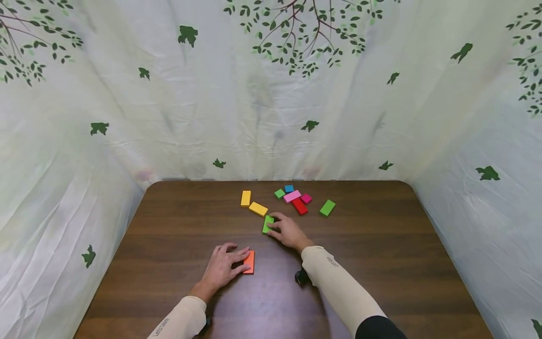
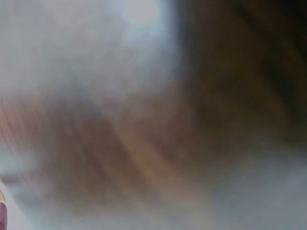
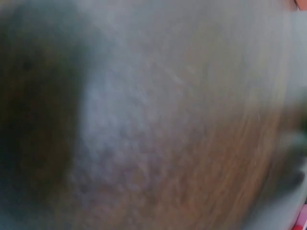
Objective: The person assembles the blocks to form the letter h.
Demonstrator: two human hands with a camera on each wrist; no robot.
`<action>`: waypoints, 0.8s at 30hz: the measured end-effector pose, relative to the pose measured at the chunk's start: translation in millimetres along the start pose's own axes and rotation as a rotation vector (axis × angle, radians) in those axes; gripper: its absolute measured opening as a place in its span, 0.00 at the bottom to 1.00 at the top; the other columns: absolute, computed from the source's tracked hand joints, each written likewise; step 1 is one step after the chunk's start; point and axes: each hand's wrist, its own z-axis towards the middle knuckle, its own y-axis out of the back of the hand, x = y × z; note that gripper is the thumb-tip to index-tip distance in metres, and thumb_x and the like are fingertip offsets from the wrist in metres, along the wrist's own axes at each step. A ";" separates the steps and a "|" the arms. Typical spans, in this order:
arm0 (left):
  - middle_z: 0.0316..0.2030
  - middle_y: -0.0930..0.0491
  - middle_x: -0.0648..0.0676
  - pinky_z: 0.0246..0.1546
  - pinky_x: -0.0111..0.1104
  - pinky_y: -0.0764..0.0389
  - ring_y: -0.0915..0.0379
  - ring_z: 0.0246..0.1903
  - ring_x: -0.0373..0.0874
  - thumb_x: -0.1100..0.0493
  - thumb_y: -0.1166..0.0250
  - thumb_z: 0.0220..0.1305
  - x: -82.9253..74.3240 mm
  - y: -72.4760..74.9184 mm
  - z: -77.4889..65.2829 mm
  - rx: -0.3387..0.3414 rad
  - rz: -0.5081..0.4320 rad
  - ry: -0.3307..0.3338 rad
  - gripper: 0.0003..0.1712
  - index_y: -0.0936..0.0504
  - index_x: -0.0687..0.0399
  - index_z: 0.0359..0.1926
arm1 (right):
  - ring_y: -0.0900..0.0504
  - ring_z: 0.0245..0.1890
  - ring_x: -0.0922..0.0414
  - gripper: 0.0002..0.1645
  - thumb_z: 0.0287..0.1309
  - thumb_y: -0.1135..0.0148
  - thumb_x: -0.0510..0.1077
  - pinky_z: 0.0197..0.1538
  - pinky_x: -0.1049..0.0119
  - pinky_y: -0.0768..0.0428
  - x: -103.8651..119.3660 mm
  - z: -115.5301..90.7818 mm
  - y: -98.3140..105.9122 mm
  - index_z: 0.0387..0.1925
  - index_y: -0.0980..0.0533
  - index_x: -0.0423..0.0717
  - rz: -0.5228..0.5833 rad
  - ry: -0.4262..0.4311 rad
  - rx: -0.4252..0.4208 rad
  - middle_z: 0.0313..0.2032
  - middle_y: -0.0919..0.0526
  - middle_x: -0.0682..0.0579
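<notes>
An orange block (image 1: pixel 251 263) lies flat on the brown table, its length pointing away from me. My left hand (image 1: pixel 220 266) holds it from the left side, thumb near its front end and fingers by its far end. Farther off, a green block (image 1: pixel 267 225) sits between the thumb and fingers of my right hand (image 1: pixel 289 232), which grips it from the right. One corner of a yellow block (image 1: pixel 258 209) comes close to that green block's far end. Both wrist views are mostly blurred table surface and hide the grips.
Another yellow block (image 1: pixel 245 198) stands at the back left of the group. Behind my right hand cluster a pink block (image 1: pixel 292 196), a red block (image 1: pixel 299 206), a magenta block (image 1: pixel 306 198), a blue block (image 1: pixel 289 189) and a small green block (image 1: pixel 279 193). A separate green block (image 1: pixel 327 207) lies right. Leaf-patterned curtains (image 1: pixel 271 117) surround the table (image 1: pixel 381 263).
</notes>
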 end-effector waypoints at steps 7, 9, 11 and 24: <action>0.55 0.20 0.43 0.53 0.49 0.35 0.30 0.55 0.52 0.41 0.30 0.53 0.3 -4.4 0.9 -0.003 0.019 -0.005 0.30 0.19 0.46 0.56 | 0.30 0.63 0.52 0.22 0.64 0.39 0.49 0.64 0.57 0.33 8.1 -0.8 -6.7 0.57 0.22 0.45 -0.005 0.044 0.034 0.63 0.30 0.48; 0.55 0.20 0.43 0.53 0.49 0.35 0.31 0.55 0.52 0.41 0.30 0.53 0.1 -4.6 1.1 -0.011 0.022 -0.011 0.30 0.19 0.46 0.56 | 0.30 0.62 0.52 0.21 0.64 0.38 0.48 0.64 0.57 0.32 11.3 -0.9 -8.7 0.56 0.22 0.45 -0.006 0.064 0.023 0.63 0.29 0.48; 0.55 0.20 0.44 0.53 0.50 0.35 0.31 0.55 0.52 0.42 0.29 0.53 -0.3 -4.5 0.7 -0.021 0.026 -0.018 0.30 0.18 0.47 0.55 | 0.29 0.62 0.53 0.21 0.63 0.38 0.49 0.64 0.58 0.33 14.6 -1.0 -11.0 0.56 0.21 0.45 -0.005 0.068 0.019 0.63 0.28 0.49; 0.60 0.24 0.44 0.53 0.51 0.36 0.33 0.58 0.53 0.41 0.30 0.53 -0.2 -3.0 0.6 -0.004 0.023 -0.010 0.27 0.16 0.47 0.53 | 0.27 0.60 0.55 0.22 0.60 0.35 0.51 0.62 0.58 0.30 22.8 -2.5 -20.6 0.53 0.19 0.46 0.066 0.062 -0.001 0.61 0.25 0.53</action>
